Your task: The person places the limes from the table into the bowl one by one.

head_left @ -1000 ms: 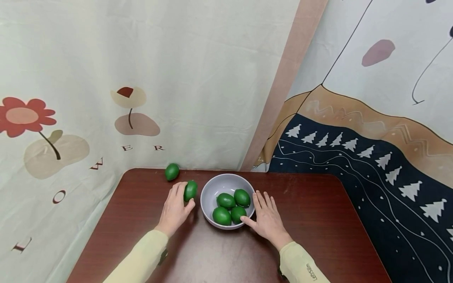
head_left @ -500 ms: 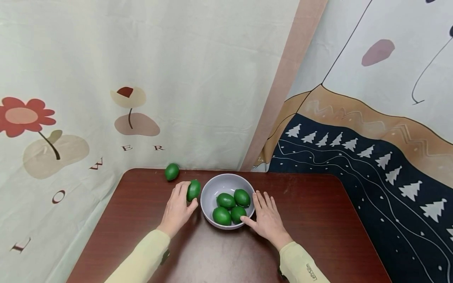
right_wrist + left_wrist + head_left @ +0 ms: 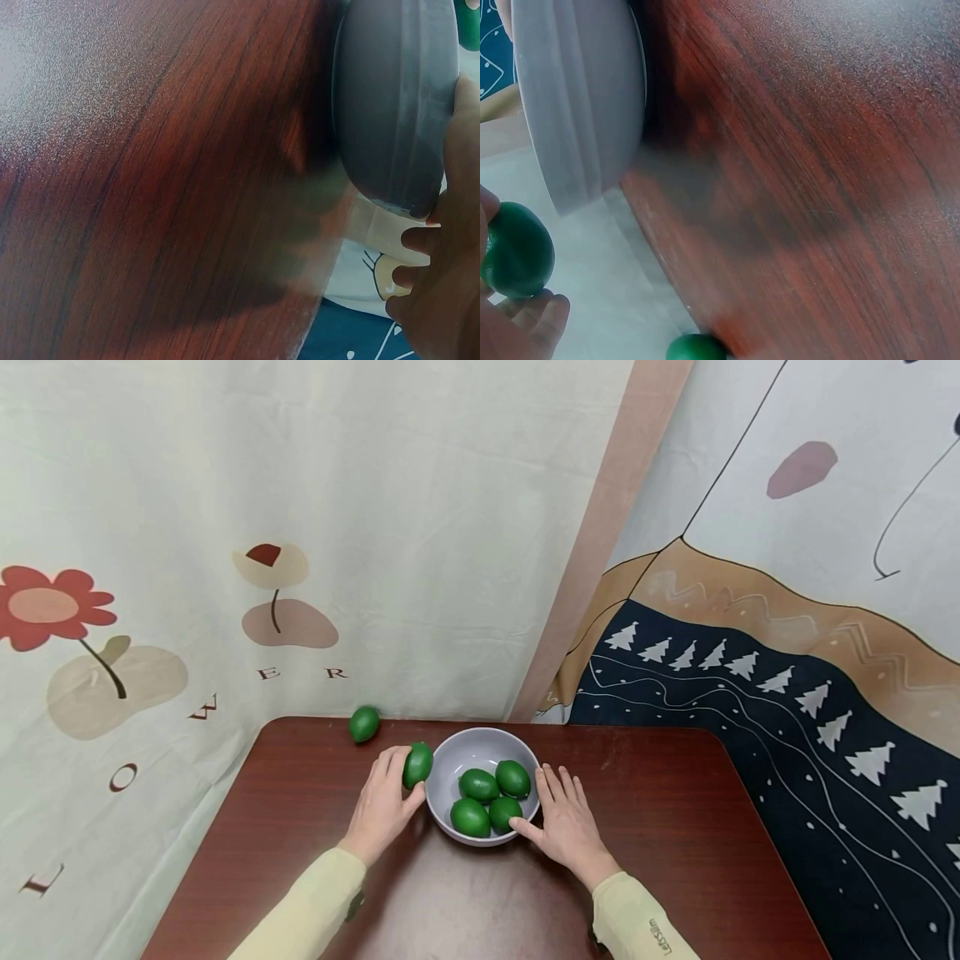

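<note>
A green lime (image 3: 417, 766) is pinched between the thumb and fingers of my left hand (image 3: 382, 806), just at the left rim of a grey bowl (image 3: 480, 743). In the left wrist view the held lime (image 3: 519, 250) appears off the table, beside the bowl's wall (image 3: 581, 97). Inside the bowl lie several more limes (image 3: 478, 786). My right hand (image 3: 568, 822) rests against the bowl's right rim, its fingers extended and its thumb over the near edge. The right wrist view shows its fingers (image 3: 420, 240) beside the bowl's outer wall (image 3: 397, 105).
Another lime (image 3: 364, 725) lies at the far left edge of the dark red wooden table (image 3: 645, 777). A printed curtain (image 3: 420, 568) hangs right behind the table's back edge, and a navy patterned cloth (image 3: 697, 727) hangs on the right.
My left hand has moved to the right with the lime, from beside the bowl up to its left rim. The right hand and the bowl have stayed in place.
</note>
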Tool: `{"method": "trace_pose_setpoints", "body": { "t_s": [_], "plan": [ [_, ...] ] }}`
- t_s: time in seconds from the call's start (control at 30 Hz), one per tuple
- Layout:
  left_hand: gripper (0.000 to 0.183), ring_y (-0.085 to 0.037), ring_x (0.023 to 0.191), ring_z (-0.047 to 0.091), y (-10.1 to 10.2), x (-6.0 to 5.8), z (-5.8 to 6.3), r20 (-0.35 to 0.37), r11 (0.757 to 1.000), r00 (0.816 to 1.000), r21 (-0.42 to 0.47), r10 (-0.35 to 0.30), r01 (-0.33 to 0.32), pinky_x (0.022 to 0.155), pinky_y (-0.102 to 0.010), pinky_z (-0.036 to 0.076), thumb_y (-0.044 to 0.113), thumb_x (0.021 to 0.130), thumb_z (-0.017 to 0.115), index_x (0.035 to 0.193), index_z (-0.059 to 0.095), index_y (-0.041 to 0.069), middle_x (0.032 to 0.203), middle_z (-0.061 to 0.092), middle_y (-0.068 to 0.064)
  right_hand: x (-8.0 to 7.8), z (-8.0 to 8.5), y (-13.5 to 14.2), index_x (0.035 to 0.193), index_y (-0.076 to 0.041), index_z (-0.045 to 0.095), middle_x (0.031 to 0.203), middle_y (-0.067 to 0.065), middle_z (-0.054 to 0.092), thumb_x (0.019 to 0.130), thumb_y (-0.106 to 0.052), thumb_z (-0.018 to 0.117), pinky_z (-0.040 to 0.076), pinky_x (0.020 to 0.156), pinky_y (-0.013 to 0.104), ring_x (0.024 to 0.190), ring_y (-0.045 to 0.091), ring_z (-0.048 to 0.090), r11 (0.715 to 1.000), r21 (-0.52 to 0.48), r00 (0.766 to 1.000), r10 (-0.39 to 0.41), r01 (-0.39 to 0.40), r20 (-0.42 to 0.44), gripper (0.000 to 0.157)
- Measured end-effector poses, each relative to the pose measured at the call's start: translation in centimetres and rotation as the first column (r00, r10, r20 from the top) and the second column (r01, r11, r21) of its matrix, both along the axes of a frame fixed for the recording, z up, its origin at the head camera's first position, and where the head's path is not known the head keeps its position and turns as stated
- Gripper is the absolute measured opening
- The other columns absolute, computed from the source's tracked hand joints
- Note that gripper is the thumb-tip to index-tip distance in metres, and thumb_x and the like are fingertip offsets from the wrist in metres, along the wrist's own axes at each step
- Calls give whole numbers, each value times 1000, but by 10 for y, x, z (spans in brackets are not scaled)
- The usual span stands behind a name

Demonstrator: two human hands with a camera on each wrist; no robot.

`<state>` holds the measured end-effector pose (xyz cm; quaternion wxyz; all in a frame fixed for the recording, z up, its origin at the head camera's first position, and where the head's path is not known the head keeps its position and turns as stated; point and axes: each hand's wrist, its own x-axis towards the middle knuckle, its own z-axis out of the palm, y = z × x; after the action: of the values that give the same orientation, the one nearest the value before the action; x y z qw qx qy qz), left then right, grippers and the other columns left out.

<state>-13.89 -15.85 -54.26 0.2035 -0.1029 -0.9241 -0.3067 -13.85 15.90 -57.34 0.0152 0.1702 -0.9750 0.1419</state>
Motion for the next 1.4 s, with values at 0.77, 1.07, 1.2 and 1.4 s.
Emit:
{"method": "trace_pose_setpoints", "body": {
  "t_s": [0.77,1.07,1.2,1.4],
  "plan": [
    [59,-34,113,58,10,1,-2,-28,997,998,-53,-55,53,97,-50,53,10,82,79,136,56,1,130,56,-17,-1,0,1,160,-1,33,164,20,35,92,-71,58,19,125,58,154,44,25,1000,-6,1000,-2,2,11,101],
    [57,-32,114,57,14,2,-3,5,995,997,-58,-79,79,97,-49,53,13,86,75,138,55,4,132,55,-16,-1,0,0,160,-1,34,164,20,35,92,-70,58,19,126,57,154,43,25,1000,-18,1000,-5,6,12,100],
    [56,-32,112,57,16,2,-3,6,994,996,-65,-88,88,96,-48,53,13,86,74,138,56,5,132,55,-15,0,0,0,160,-2,33,164,20,35,92,-71,58,19,126,57,154,43,26,1000,-17,1000,-6,7,14,100],
    [57,-30,111,58,18,2,-6,-10,991,995,-84,-102,101,93,-47,54,12,84,75,138,57,6,130,56,-14,0,0,0,161,-2,33,164,19,35,92,-72,57,19,126,57,154,42,26,1000,-13,1000,-10,10,16,101]
  ]
}}
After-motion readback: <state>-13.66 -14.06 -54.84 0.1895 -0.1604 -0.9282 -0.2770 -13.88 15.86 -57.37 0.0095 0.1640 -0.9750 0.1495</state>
